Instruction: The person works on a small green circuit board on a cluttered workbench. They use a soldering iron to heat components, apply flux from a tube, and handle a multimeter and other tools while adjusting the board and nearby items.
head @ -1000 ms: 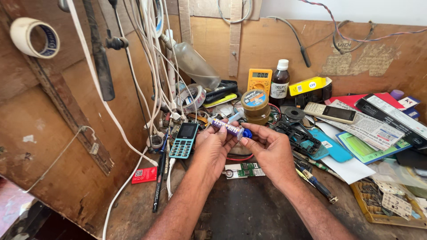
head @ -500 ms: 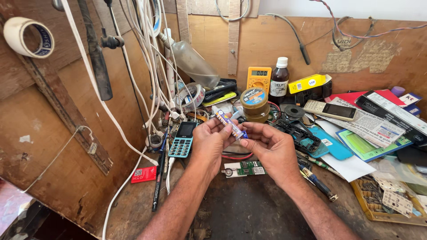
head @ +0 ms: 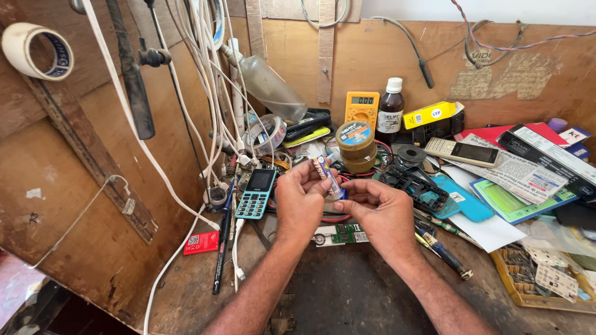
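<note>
Both my hands meet above the cluttered wooden bench and hold a small tube (head: pixel 327 176) with a white and purple body and a blue cap at its lower end. My left hand (head: pixel 300 200) pinches the tube's upper part, tilted toward the wall. My right hand (head: pixel 380 211) grips the blue cap end from the right. Under my hands lies a small green circuit board (head: pixel 340 234) beside a red wire loop. A teal keypad phone (head: pixel 257 193) rests just left of my left hand.
Behind stand a round tin (head: pixel 356 146), a yellow multimeter (head: pixel 362 108) and a dark bottle (head: pixel 390 116). A black phone frame (head: pixel 413 187), papers and a screwdriver (head: pixel 443 252) lie right. White cables (head: pixel 205 93) and a tape roll (head: pixel 37 51) hang left.
The tube has turned from nearly level to more upright, and my hands have drawn slightly closer together over the circuit board.
</note>
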